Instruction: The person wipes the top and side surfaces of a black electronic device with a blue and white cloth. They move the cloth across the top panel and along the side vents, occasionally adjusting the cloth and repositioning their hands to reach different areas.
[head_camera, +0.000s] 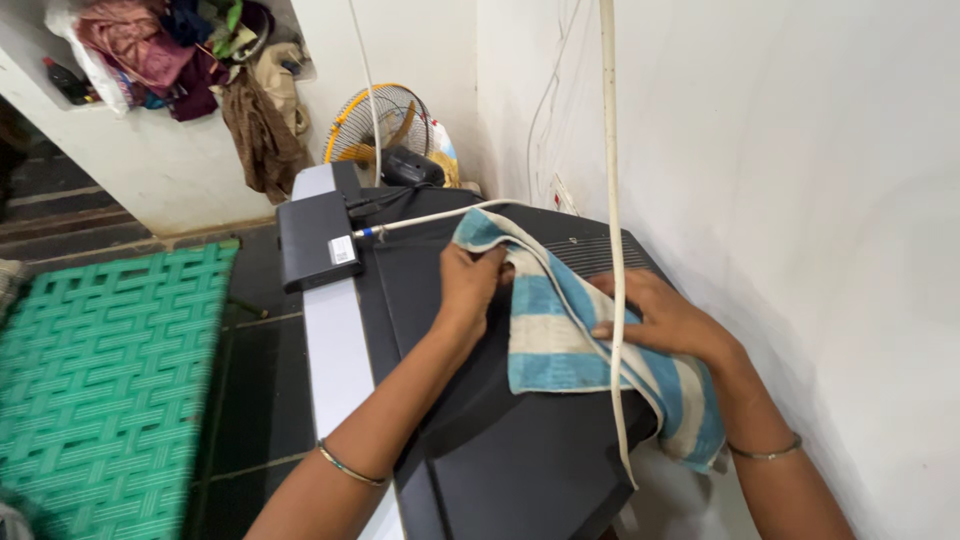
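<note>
Forearms come in from the bottom edge, a thin bangle on each wrist, and both meet on top of the old black television (500, 460), which you're looking down on from behind, its casing sloping away toward you. Your right hand (665, 318) lies flat with the fingers spread, pressing the blue and white striped towel (560, 330) onto the casing's right side. One end of that towel spills over the right edge and hangs in the narrow gap next to the white wall (800, 200), so there's hardly any room to swing out on that side. Your left hand (468, 285) is curled shut, pinching a bunched fold of the towel near the middle of the set.

Heads up, a white cable (612, 250) drops straight down from above, crosses the towel and your right fingers, and trails off the near edge of the casing. A second thin white lead runs from the towel's far corner to the black set-top box (318, 240), which sits at the far left corner, partly overhanging the pale shelf (335, 350) under the set.

Left side is way more open: dark floor, then a green woven mat (100, 370). Further back there's a table fan (385, 125) on the floor by the wall, and clothes (190, 50) piled in a niche up top.
</note>
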